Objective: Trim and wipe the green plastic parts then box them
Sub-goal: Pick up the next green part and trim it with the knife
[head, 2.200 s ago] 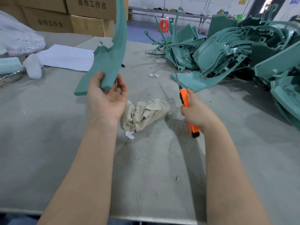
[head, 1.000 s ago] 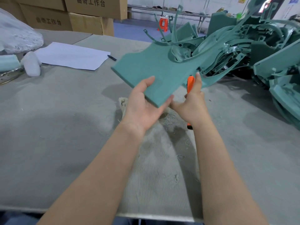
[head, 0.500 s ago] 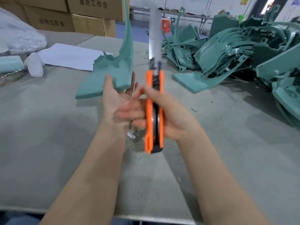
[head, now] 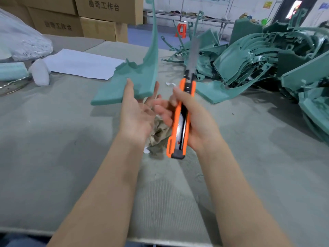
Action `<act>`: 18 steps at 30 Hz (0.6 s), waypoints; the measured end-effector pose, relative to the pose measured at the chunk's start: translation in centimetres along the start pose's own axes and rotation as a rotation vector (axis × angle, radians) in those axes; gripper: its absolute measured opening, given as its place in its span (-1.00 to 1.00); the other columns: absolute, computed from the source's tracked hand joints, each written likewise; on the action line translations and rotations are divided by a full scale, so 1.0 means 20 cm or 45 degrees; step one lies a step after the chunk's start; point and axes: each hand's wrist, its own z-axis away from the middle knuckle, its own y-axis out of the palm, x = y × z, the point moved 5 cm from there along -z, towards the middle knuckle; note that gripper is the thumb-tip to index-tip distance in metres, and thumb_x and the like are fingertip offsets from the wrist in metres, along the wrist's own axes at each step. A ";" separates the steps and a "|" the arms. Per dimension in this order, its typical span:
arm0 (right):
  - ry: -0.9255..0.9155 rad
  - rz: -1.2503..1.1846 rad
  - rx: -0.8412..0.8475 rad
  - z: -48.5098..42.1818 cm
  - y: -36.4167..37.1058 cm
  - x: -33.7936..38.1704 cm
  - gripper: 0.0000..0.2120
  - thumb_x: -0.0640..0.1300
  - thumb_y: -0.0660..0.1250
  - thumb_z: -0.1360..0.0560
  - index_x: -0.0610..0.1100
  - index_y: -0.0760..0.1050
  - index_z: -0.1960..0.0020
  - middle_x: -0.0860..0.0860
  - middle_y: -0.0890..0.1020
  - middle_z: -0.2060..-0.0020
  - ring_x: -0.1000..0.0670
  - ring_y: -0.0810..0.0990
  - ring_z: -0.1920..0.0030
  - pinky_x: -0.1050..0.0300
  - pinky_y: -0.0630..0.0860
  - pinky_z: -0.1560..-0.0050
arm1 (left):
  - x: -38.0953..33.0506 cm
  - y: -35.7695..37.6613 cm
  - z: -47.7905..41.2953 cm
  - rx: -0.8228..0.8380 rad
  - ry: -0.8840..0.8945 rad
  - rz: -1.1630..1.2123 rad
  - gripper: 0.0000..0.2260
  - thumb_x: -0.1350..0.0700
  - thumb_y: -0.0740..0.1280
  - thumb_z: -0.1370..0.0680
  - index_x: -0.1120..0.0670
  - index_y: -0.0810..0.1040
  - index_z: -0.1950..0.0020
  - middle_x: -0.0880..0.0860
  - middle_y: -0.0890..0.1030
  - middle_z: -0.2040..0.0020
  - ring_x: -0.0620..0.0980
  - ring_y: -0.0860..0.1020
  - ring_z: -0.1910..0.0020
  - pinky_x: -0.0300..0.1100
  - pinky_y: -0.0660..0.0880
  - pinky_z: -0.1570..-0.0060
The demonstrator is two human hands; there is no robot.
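Left hand [head: 137, 118] is palm-up, raised off the bench [head: 53, 139]. Thumb is on the near face of a green part [head: 140, 77], fingers behind it and blurred; it pinches the part by the wide lower end. Part stands upright, its thin curved arm running up out of frame.

Right hand [head: 195, 122] is just beside the left, fingers wrapped round an orange utility knife [head: 179, 129], thumb up near the top of the handle. Knife is near vertical, butt toward the camera. Its long blade [head: 194, 54] is extended and pointing away, just right of the part, not touching it.

Beige rag [head: 158, 134] lies crumpled on the bench directly under both hands, partly hidden by them. Beyond the right hand and off to its right is a big pile of green parts [head: 258, 56]. Beyond the left hand is a white paper sheet [head: 83, 64], with cardboard boxes [head: 99, 20] with printed characters further back. Far left of the left hand sits a bulging white plastic bag [head: 23, 41].
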 end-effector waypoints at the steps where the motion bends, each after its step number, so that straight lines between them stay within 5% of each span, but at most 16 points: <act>1: 0.045 0.007 0.007 -0.01 0.01 -0.03 -0.71 -0.17 0.33 -0.50 -0.20 0.43 0.37 -0.19 0.69 0.27 -0.05 0.71 0.29 0.23 0.60 0.38 | 0.01 0.01 0.01 0.029 -0.067 -0.065 -0.53 -0.27 0.18 -0.55 0.12 0.56 -0.05 0.04 0.69 0.18 -0.06 0.61 0.34 -0.31 0.51 0.44; 3: 0.050 0.037 -0.185 -0.03 -0.02 -0.07 -0.75 -0.26 0.31 -0.54 -0.24 0.42 0.30 -0.21 0.66 0.24 -0.07 0.69 0.30 0.17 0.64 0.33 | 0.03 0.03 0.02 0.066 -0.040 -0.127 -0.58 -0.26 0.16 -0.57 0.07 0.54 -0.07 0.01 0.69 0.21 -0.08 0.56 0.32 -0.33 0.43 0.48; 7: -0.118 0.013 -0.481 -0.03 -0.14 0.03 -0.81 -0.25 0.26 -0.58 -0.25 0.42 0.21 -0.21 0.65 0.24 -0.07 0.68 0.29 0.20 0.64 0.29 | 0.01 0.05 0.02 0.039 0.208 -0.169 -0.59 -0.14 0.11 -0.64 0.05 0.43 -0.37 -0.06 0.64 0.01 -0.06 0.59 -0.12 -0.17 0.47 -0.09; 11: 0.164 -0.088 -0.126 -0.01 -0.04 -0.04 -0.62 -0.22 0.24 -0.57 -0.20 0.39 0.43 -0.21 0.65 0.31 -0.05 0.70 0.34 0.21 0.60 0.40 | 0.05 0.03 0.02 0.036 0.021 -0.217 -0.46 -0.31 0.15 -0.55 0.13 0.52 -0.18 0.04 0.58 0.04 -0.05 0.49 0.29 -0.22 0.46 0.26; 14: 0.043 0.056 -0.307 -0.04 -0.04 -0.07 -0.72 -0.27 0.27 -0.56 -0.22 0.40 0.33 -0.14 0.63 0.35 -0.06 0.67 0.31 0.14 0.65 0.27 | 0.04 0.04 0.04 0.092 0.044 -0.142 -0.56 -0.28 0.13 -0.58 0.06 0.54 -0.03 -0.02 0.67 0.13 -0.07 0.54 0.39 -0.30 0.42 0.37; 16: -0.236 0.365 -0.612 -0.03 -0.13 0.01 -0.77 -0.26 0.29 -0.56 -0.19 0.43 0.28 -0.09 0.58 0.32 -0.07 0.64 0.24 0.06 0.64 0.11 | 0.01 0.05 0.04 0.133 0.178 -0.109 -0.62 -0.19 0.08 -0.63 0.01 0.50 -0.24 -0.07 0.68 0.08 -0.08 0.65 0.07 -0.19 0.51 0.05; 18: -0.383 0.415 -0.673 -0.02 -0.18 0.08 -0.82 -0.22 0.29 -0.57 -0.18 0.44 0.21 -0.08 0.59 0.26 -0.01 0.63 0.29 0.12 0.65 0.18 | 0.00 0.07 0.04 0.144 0.241 -0.203 -0.57 -0.16 0.07 -0.64 0.00 0.38 -0.43 -0.07 0.62 -0.14 -0.09 0.56 -0.21 -0.12 0.40 -0.22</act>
